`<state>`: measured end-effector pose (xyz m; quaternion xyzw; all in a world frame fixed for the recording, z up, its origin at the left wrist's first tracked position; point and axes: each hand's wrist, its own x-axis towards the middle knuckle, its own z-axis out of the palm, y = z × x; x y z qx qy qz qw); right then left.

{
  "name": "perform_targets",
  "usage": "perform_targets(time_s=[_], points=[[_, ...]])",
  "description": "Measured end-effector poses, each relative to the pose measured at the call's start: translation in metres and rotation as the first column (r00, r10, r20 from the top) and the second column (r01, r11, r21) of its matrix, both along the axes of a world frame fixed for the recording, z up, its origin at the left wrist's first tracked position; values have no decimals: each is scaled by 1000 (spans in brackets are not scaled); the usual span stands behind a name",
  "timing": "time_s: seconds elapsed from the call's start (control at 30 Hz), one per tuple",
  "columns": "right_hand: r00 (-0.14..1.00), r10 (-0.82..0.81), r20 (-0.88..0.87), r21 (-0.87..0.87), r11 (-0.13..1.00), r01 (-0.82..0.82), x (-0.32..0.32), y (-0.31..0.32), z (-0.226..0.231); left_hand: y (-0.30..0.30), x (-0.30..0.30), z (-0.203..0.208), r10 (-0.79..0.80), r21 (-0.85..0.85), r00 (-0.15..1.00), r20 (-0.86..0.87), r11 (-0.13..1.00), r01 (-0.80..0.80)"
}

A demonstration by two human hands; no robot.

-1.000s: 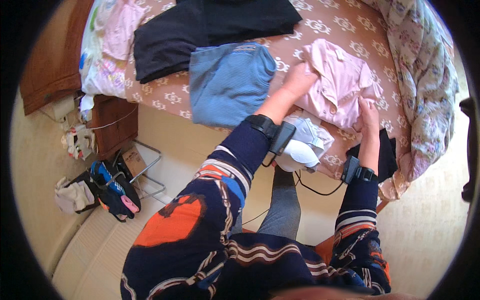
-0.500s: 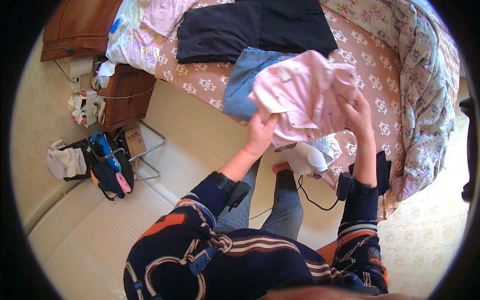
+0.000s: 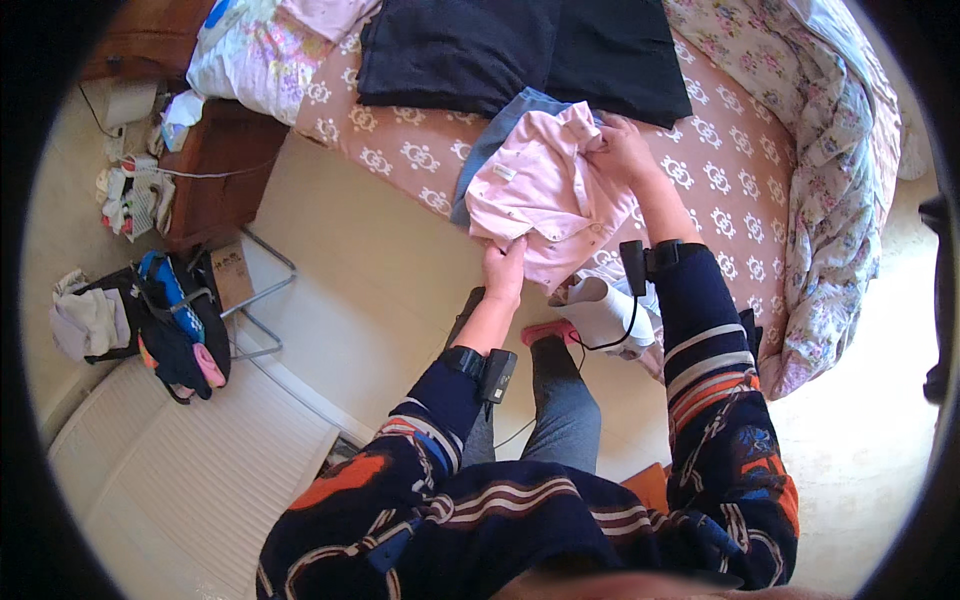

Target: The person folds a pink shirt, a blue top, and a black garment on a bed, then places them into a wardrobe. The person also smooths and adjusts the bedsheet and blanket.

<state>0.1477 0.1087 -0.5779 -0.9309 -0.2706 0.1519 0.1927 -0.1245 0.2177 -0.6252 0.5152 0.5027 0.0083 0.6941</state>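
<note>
While left grip (image 3: 503, 268) is pinching one pink shirt (image 3: 545, 195) by its near edge, right grip (image 3: 626, 152) is clutching its far-right side, so it's kinda stretching between both, partly hiding one blue garment (image 3: 494, 140).

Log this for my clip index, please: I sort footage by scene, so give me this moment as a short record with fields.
Left hand: holding the near edge of the pink garment
Right hand: holding its far right side
Partly covered: blue garment, showing along the pink garment's left edge
Beyond: black clothing laid on the bed
Bedding: patterned sheet, with a floral quilt along the right
</note>
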Motion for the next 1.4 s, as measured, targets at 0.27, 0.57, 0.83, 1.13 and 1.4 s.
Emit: perform_targets(time_s=[0.27, 0.57, 0.83, 1.13, 1.4], points=[[893, 235, 385, 130, 944, -304, -48, -8, 42, 12, -15, -12, -70, -94, 997, 27, 993, 72], [842, 225, 490, 201, 911, -360, -23, 45, 77, 1, -15, -10, -57, 245, 993, 106, 969, 29], [997, 51, -53, -61, 997, -54, 27, 87, 6, 16, 15, -7, 78, -93, 987, -139, 992, -91], [888, 99, 450, 250, 940, -231, -29, 22, 28, 1, 12, 24, 196, -31, 973, 125, 981, -194], [977, -99, 187, 511, 860, -10, -78, -39, 82, 18, 2, 147, -233, 368, 930, 284, 922, 118]])
